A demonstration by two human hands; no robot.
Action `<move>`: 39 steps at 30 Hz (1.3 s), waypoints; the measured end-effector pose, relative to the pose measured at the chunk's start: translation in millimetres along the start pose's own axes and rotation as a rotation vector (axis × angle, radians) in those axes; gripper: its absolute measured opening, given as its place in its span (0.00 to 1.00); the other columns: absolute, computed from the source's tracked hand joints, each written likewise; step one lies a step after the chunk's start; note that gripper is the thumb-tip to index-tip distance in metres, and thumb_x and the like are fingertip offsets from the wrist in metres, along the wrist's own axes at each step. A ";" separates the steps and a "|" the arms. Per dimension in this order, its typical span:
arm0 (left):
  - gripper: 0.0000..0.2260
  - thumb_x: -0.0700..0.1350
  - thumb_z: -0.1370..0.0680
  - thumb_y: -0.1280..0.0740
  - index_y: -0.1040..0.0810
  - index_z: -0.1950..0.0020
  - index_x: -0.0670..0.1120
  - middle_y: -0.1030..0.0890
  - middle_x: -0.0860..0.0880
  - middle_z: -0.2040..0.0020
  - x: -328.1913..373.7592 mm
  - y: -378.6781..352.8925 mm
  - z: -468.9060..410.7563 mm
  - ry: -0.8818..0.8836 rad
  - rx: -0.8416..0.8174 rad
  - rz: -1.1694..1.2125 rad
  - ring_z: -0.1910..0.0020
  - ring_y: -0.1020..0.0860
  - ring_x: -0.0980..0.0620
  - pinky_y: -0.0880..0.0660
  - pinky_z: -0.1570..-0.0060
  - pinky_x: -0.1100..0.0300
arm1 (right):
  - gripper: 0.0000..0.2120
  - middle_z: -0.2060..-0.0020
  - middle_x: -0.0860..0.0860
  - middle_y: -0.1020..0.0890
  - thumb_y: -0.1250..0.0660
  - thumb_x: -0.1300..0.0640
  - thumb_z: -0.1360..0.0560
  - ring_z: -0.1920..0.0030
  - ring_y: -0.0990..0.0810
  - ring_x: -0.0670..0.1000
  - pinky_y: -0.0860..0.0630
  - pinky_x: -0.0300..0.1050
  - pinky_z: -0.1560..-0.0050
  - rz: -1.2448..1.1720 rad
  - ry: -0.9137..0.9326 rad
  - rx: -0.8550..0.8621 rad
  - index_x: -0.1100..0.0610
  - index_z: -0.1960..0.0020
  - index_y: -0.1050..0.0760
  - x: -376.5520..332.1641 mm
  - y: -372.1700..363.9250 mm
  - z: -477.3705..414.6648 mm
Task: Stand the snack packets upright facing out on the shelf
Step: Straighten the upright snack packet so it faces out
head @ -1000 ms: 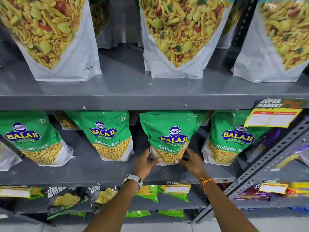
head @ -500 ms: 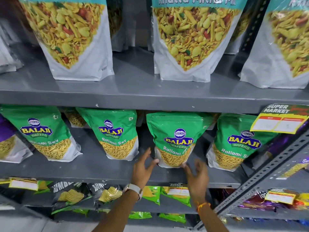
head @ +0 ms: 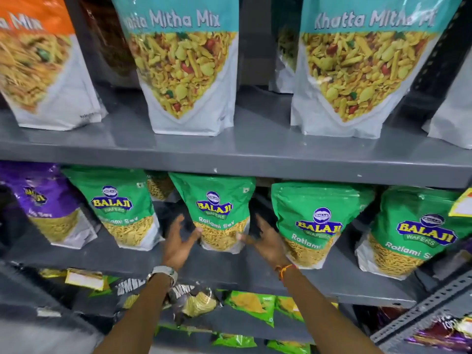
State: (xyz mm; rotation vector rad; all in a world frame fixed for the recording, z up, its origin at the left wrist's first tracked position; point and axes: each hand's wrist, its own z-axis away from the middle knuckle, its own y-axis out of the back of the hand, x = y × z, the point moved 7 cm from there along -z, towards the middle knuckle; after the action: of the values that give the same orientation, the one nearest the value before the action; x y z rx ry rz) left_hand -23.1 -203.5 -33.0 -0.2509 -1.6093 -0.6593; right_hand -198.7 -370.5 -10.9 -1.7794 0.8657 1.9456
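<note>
Several green Balaji Ratlami Sev packets stand upright facing out on the grey middle shelf [head: 224, 272]. One green packet [head: 219, 208] stands at the centre. My left hand [head: 178, 245] is just left of its lower part and my right hand [head: 267, 241] just right of it. Both hands have their fingers spread and hold nothing; the left thumb and right fingertips are close to the packet's lower corners. Other green packets stand at the left [head: 120, 203], the right [head: 314, 218] and the far right [head: 413, 231].
A purple packet [head: 43, 200] stands at the far left of the same shelf. Large Khatta Mitha Mix bags [head: 184, 62] fill the upper shelf [head: 255, 159]. Small chip packets [head: 250, 305] lie on the lower shelf. A perforated metal upright [head: 421, 312] and yellow price tag [head: 462, 203] sit at right.
My hands let go of the packet now second from right and moved left to flank the neighbouring green packet. The view has shifted left and upward.
</note>
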 end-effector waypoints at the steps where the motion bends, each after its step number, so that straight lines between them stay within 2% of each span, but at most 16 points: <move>1: 0.37 0.51 0.29 0.30 0.44 0.26 0.45 0.39 0.46 0.25 -0.8 -4.5 -5.3 0.017 -0.102 0.050 0.27 0.40 0.48 0.40 0.29 0.50 | 0.39 0.32 0.48 0.31 0.25 0.61 0.34 0.30 0.33 0.53 0.32 0.44 0.33 -0.021 -0.009 -0.020 0.57 0.28 0.39 0.2 -3.2 -5.7; 3: 0.49 0.65 0.39 0.27 0.44 0.26 0.47 0.40 0.48 0.25 -3.5 -10.9 -10.6 0.058 -0.233 0.104 0.26 0.42 0.48 0.42 0.27 0.44 | 0.40 0.30 0.54 0.31 0.24 0.64 0.35 0.29 0.34 0.55 0.34 0.55 0.29 -0.019 -0.033 -0.043 0.58 0.28 0.40 4.1 -9.5 -12.6; 4: 0.52 0.68 0.43 0.27 0.41 0.27 0.48 0.38 0.48 0.26 -3.2 -14.1 -11.9 0.063 -0.283 0.095 0.26 0.40 0.48 0.41 0.28 0.42 | 0.40 0.30 0.56 0.30 0.24 0.64 0.35 0.30 0.34 0.56 0.34 0.58 0.29 0.000 -0.046 -0.049 0.60 0.29 0.39 6.1 -13.3 -15.7; 5: 0.50 0.69 0.45 0.27 0.37 0.29 0.48 0.33 0.47 0.28 -2.9 -18.2 -12.9 0.055 -0.328 0.090 0.28 0.37 0.47 0.38 0.29 0.43 | 0.37 0.32 0.59 0.29 0.24 0.64 0.35 0.31 0.32 0.58 0.33 0.59 0.31 0.026 -0.057 -0.046 0.62 0.31 0.38 7.7 -16.7 -17.1; 8: 0.33 0.65 0.44 0.25 0.24 0.44 0.51 0.20 0.48 0.44 -9.5 -27.9 -12.9 0.048 -0.348 0.165 0.40 0.24 0.46 0.27 0.40 0.51 | 0.28 0.40 0.67 0.24 0.25 0.65 0.34 0.39 0.25 0.62 0.27 0.58 0.38 0.100 -0.068 0.019 0.67 0.38 0.32 11.0 -20.9 -16.1; 11: 0.14 0.48 0.33 0.25 0.22 0.50 0.48 0.18 0.46 0.49 -7.7 -27.5 -11.8 0.036 -0.261 0.204 0.49 0.21 0.48 0.24 0.56 0.67 | 0.25 0.43 0.68 0.23 0.26 0.66 0.34 0.42 0.24 0.65 0.27 0.63 0.40 0.123 -0.057 0.086 0.69 0.40 0.31 11.5 -21.2 -14.2; 13: 0.10 0.42 0.30 0.27 0.22 0.50 0.47 0.17 0.46 0.50 -5.6 -24.2 -10.1 0.010 -0.226 0.135 0.53 0.21 0.51 0.26 0.62 0.72 | 0.25 0.42 0.66 0.22 0.26 0.65 0.33 0.41 0.24 0.64 0.29 0.66 0.40 0.135 -0.055 0.096 0.67 0.40 0.30 12.0 -23.2 -11.9; 15: 0.10 0.43 0.30 0.27 0.22 0.50 0.48 0.18 0.49 0.52 -6.6 -21.2 -6.3 -0.006 -0.222 0.104 0.54 0.21 0.54 0.28 0.64 0.75 | 0.25 0.41 0.63 0.22 0.26 0.65 0.33 0.40 0.24 0.61 0.28 0.65 0.39 0.139 -0.054 0.088 0.65 0.39 0.30 12.6 -25.0 -6.6; 17: 0.09 0.46 0.31 0.26 0.22 0.53 0.54 0.17 0.54 0.55 -8.5 -17.5 -2.4 -0.022 -0.227 0.072 0.56 0.21 0.58 0.27 0.65 0.75 | 0.25 0.41 0.62 0.21 0.26 0.64 0.33 0.40 0.23 0.60 0.28 0.65 0.39 0.153 -0.054 0.088 0.64 0.39 0.29 13.6 -26.0 -1.4; 19: 0.09 0.55 0.34 0.26 0.22 0.58 0.58 0.18 0.60 0.58 -11.4 -11.9 1.6 -0.033 -0.212 0.018 0.58 0.21 0.63 0.26 0.62 0.70 | 0.24 0.42 0.62 0.21 0.26 0.62 0.33 0.41 0.23 0.60 0.27 0.64 0.40 0.170 -0.052 0.083 0.64 0.40 0.28 14.5 -27.5 4.1; 22: 0.18 0.68 0.42 0.29 0.21 0.58 0.62 0.17 0.62 0.59 -20.6 -7.0 3.8 -0.004 -0.197 -0.020 0.56 0.19 0.60 0.22 0.55 0.56 | 0.23 0.41 0.61 0.21 0.26 0.62 0.33 0.40 0.24 0.60 0.26 0.61 0.39 0.181 -0.051 0.072 0.63 0.40 0.28 14.1 -29.4 8.3; 24: 0.20 0.72 0.43 0.31 0.22 0.57 0.65 0.17 0.67 0.61 -24.1 -5.1 3.0 -0.006 -0.210 -0.058 0.57 0.19 0.63 0.21 0.55 0.54 | 0.23 0.41 0.61 0.21 0.26 0.62 0.32 0.39 0.24 0.59 0.26 0.58 0.39 0.174 -0.060 0.079 0.63 0.40 0.28 13.5 -30.4 10.5; 27: 0.20 0.73 0.42 0.32 0.23 0.56 0.66 0.18 0.71 0.61 -22.5 -4.1 1.4 -0.036 -0.224 -0.094 0.58 0.20 0.67 0.20 0.56 0.54 | 0.23 0.39 0.59 0.22 0.27 0.65 0.32 0.38 0.25 0.56 0.27 0.50 0.40 0.136 -0.054 0.075 0.60 0.39 0.29 13.8 -31.3 11.4; 30: 0.21 0.74 0.42 0.33 0.23 0.55 0.65 0.16 0.62 0.59 -19.4 -4.7 -0.1 -0.046 -0.226 -0.114 0.56 0.19 0.61 0.20 0.55 0.52 | 0.23 0.40 0.57 0.22 0.28 0.64 0.32 0.38 0.25 0.57 0.27 0.55 0.38 0.109 -0.048 0.085 0.61 0.39 0.30 18.5 -31.7 10.6; 34: 0.25 0.69 0.40 0.31 0.22 0.50 0.57 0.15 0.54 0.52 -15.2 -7.4 0.9 -0.045 -0.222 -0.079 0.53 0.18 0.56 0.21 0.51 0.50 | 0.24 0.41 0.56 0.21 0.27 0.62 0.32 0.38 0.24 0.56 0.26 0.56 0.38 0.086 -0.028 0.099 0.62 0.39 0.30 18.2 -34.4 13.0; 39: 0.24 0.59 0.34 0.30 0.24 0.42 0.51 0.17 0.52 0.48 -9.7 -9.5 10.7 -0.039 -0.221 -0.008 0.46 0.20 0.54 0.24 0.52 0.63 | 0.24 0.40 0.57 0.22 0.28 0.61 0.31 0.39 0.24 0.55 0.27 0.60 0.38 0.075 -0.059 0.086 0.64 0.39 0.32 14.4 -37.9 17.7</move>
State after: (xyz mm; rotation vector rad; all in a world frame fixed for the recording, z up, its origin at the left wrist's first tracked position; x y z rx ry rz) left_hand -35.5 -203.3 -45.0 -0.4218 -1.5750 -0.8441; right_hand -189.9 -332.6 -32.1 -1.6554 0.9932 1.9653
